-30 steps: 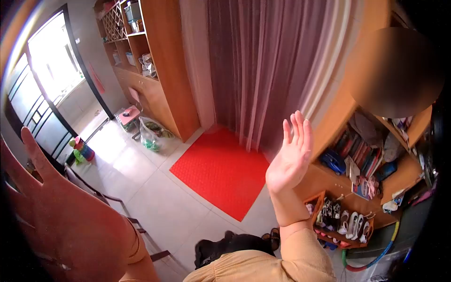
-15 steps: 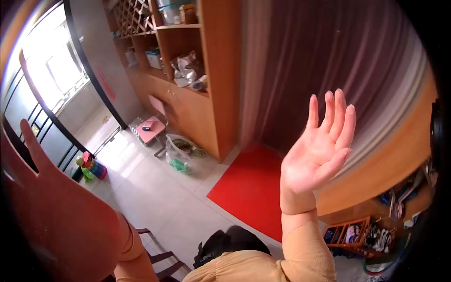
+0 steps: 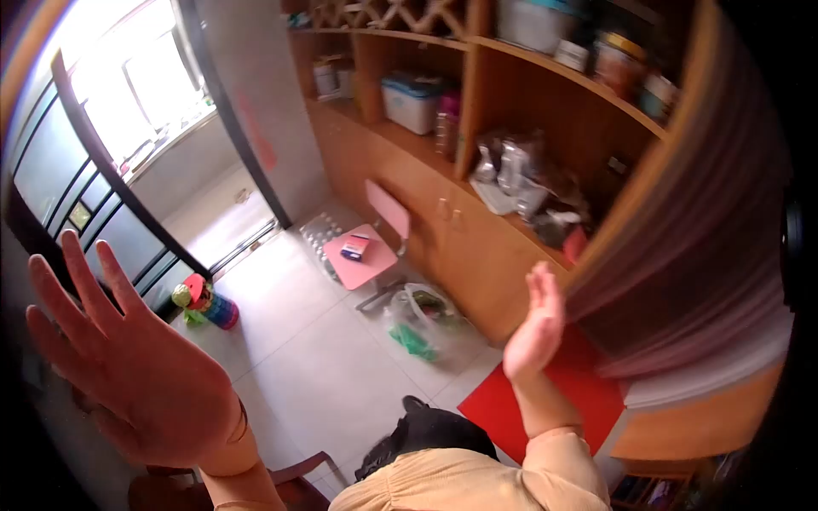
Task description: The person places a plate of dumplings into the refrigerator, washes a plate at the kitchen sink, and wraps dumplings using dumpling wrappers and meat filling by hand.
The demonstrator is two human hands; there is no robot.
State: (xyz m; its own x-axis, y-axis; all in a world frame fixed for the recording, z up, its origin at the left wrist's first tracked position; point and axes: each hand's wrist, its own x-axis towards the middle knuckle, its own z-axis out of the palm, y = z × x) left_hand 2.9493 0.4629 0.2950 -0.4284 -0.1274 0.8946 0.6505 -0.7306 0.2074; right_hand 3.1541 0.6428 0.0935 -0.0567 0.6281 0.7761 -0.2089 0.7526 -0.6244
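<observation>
My left hand (image 3: 141,362) is raised at the left, fingers spread, holding nothing; the glass-panelled door is behind it. My right hand (image 3: 537,332) is up at the right, somewhat blurred, with its fingers stretched upward and nothing in it. Behind that hand are the wooden cabinet (image 3: 400,183) and the red mat (image 3: 554,404) on the floor. Neither hand touches any object. Yellowish sleeves cover my arms.
A pink chair (image 3: 365,264) with a small box (image 3: 354,247) on its seat stands by the cabinet. Beside it lies a clear plastic bag (image 3: 419,319). A colourful cylinder (image 3: 223,312) stands near the door. A curtain (image 3: 682,289) hangs at the right.
The view has turned toward the cabinet, which now looks closer. My left hand shows more fully, fingers spread. My right hand appears lower, its palm turned sideways.
</observation>
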